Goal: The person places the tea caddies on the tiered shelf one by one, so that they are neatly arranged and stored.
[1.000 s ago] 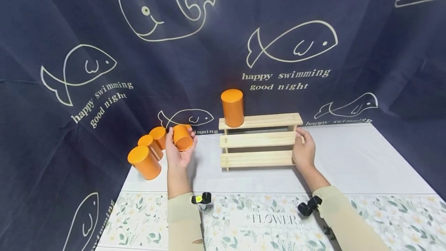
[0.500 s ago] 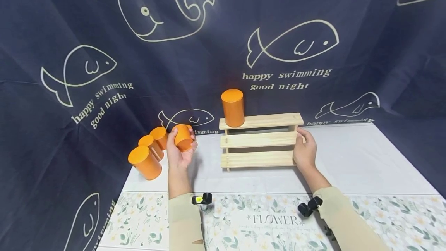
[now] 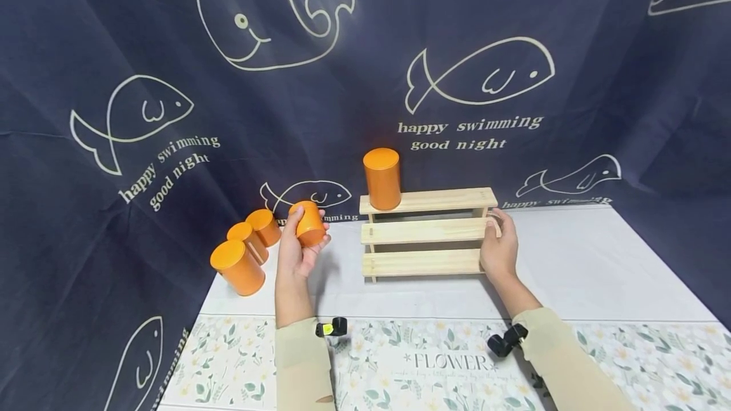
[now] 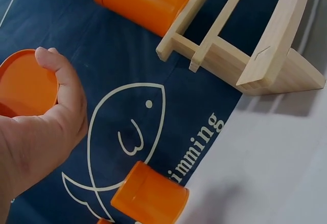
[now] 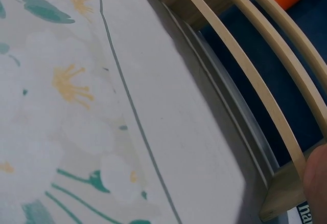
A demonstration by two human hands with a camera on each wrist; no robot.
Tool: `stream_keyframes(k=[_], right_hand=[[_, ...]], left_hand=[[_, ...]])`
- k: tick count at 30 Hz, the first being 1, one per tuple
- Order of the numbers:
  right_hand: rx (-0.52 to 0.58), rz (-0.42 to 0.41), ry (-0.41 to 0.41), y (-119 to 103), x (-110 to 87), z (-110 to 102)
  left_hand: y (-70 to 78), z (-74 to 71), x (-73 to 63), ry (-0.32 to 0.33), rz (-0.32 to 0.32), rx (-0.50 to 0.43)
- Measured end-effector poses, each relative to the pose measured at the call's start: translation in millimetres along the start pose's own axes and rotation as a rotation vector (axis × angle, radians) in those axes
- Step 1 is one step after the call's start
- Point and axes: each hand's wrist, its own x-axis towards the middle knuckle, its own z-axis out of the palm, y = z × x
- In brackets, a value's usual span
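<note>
My left hand (image 3: 294,260) grips an orange cylindrical canister (image 3: 310,224), thumb on one side and fingers round the other. The canister is tilted, and its flat round end (image 4: 28,83) shows in the left wrist view. A wooden three-tier shelf (image 3: 425,231) stands to the right of it. My right hand (image 3: 499,249) holds the right end of this shelf, fingers round its side frame; only a bit of that hand (image 5: 317,178) shows in the right wrist view. Another orange canister (image 3: 383,181) stands upright on the left end of the top tier.
Three more orange canisters stand in a slanting row at the left: a near one (image 3: 240,269), a middle one (image 3: 249,241) and a far one (image 3: 264,227). A dark blue curtain (image 3: 365,100) hangs close behind the shelf. The white tabletop (image 3: 582,265) has a floral strip (image 3: 400,341) in front.
My left hand has moved slightly right with the canister, which has turned in the grip to lean more upright. My right hand stays at the shelf's end.
</note>
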Motion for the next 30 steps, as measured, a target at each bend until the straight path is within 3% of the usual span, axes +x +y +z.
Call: stream_keyframes(k=[9,17,30], right_hand=[[0.016,-0.001,-0.035,-1,-2.3,0],[0.026,0.001,-0.029,-1,-0.7,-1],[0.056,0.001,-0.024,0,0.2,-1]], left_hand=[[0.2,4.9,-4.1,0.002,0.035,0.12],[-2.3,17.8,-8.1,0.013,0.091,0.172],[-11.8,44.6,-18.2,-0.054,0.115,0.276]])
